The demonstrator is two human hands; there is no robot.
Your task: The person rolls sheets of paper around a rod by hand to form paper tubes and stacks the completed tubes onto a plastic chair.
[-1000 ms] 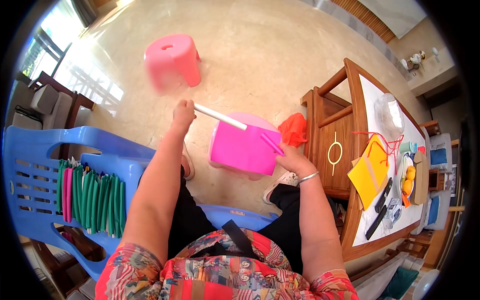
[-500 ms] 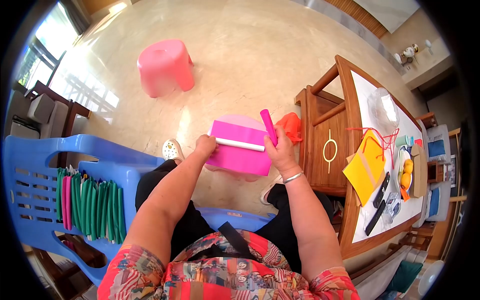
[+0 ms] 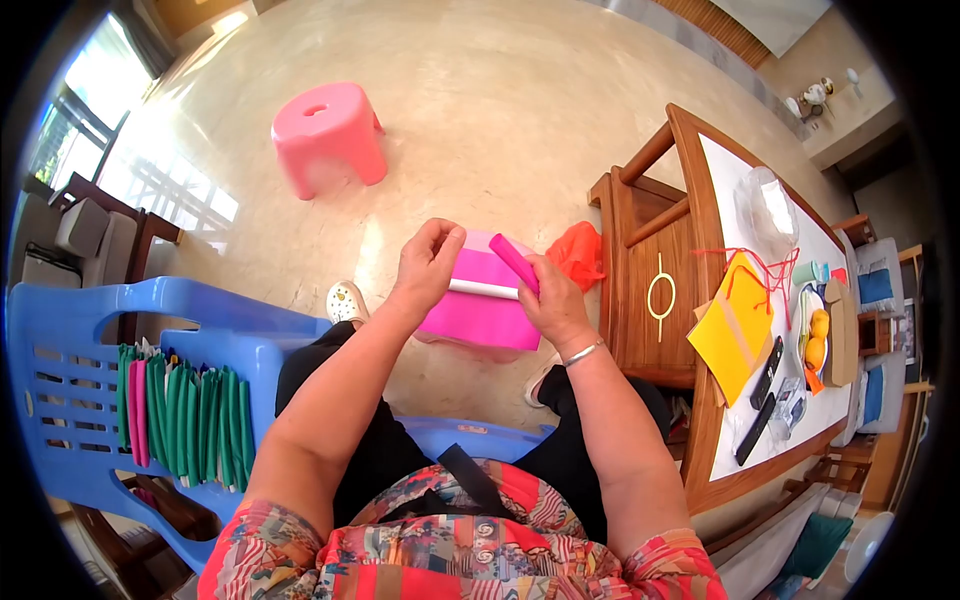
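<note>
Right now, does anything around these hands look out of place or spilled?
Two things: the yellow sheet lies askew across the table edge, and crumpled red plastic sits past the right hand, as if dropped. I see no spill.

No legible lettering; small label on blue seat too tiny to read

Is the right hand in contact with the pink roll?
Touching: the head view shows the right hand gripping the pink roll near one end.

The left hand and right hand both curl inward.
</note>
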